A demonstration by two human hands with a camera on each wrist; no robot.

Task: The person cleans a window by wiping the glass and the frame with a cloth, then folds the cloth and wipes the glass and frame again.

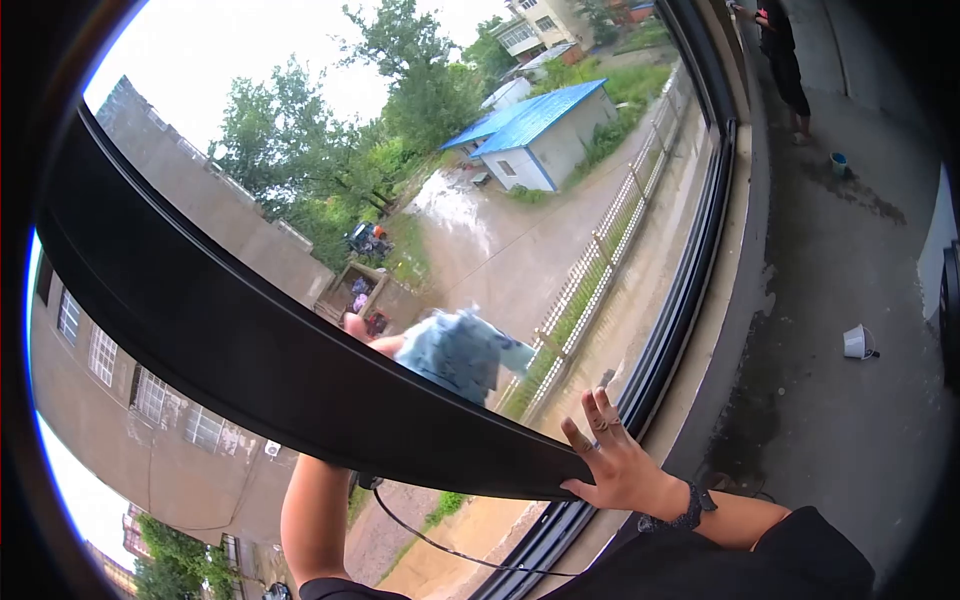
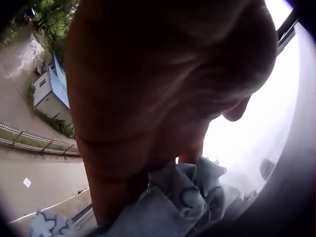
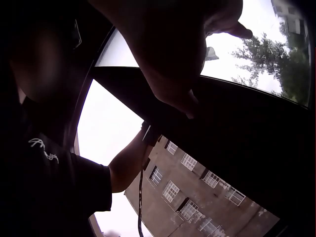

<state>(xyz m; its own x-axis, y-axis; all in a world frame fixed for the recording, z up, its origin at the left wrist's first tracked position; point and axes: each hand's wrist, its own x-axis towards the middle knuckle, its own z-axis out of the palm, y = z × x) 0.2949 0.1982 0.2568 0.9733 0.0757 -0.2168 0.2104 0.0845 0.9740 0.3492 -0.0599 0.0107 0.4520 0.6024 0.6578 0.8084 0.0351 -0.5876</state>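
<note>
A light blue patterned cloth (image 1: 455, 350) is in my left hand (image 1: 378, 340), behind the glass, with the arm passing beneath the black window frame bar (image 1: 300, 370). The left wrist view shows the palm of the left hand (image 2: 163, 98) from close up, with the cloth (image 2: 173, 202) bunched at its fingers. My right hand (image 1: 630, 472) rests at the lower right end of the bar, fingers spread and thumb along its edge. In the right wrist view the right hand (image 3: 168, 54) is dark against the bright glass.
The window track (image 1: 665, 380) runs along the sill at right. On the wet floor beyond stand a white bucket (image 1: 858, 342) and a smaller blue container (image 1: 839, 162), near another person (image 1: 780, 55). A black cable (image 1: 430, 540) hangs from my left wrist. Outside is a yard with a fence (image 1: 600, 245).
</note>
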